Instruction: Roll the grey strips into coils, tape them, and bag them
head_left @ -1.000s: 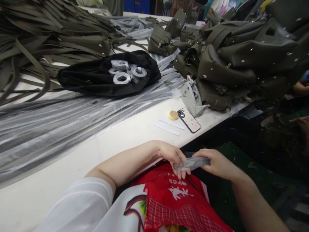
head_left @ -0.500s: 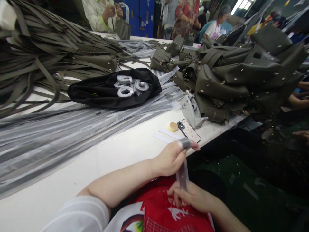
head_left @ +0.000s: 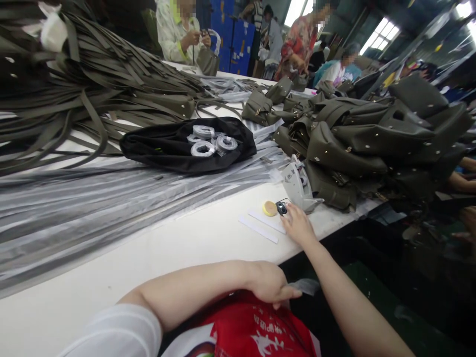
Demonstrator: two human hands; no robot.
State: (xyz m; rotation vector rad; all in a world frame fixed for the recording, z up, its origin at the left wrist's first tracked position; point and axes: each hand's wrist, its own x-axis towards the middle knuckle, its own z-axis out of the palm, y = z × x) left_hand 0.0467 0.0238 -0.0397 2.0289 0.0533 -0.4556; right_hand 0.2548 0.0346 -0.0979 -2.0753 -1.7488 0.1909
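The left hand (head_left: 273,285), low in the middle, pinches a grey strip (head_left: 305,285) at the counter (head_left: 193,238) edge. The right hand (head_left: 298,225) lies flat over the phone (head_left: 281,207), fingers spread, beside a small yellow roll (head_left: 269,208).

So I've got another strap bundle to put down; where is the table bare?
The white table is bare between the grey strips and its near edge, left of the two white paper strips. Right of those it is crowded: the right hand covers the phone, beside the tape dispenser and olive bags. The left hand pins a grey strip in the lap.
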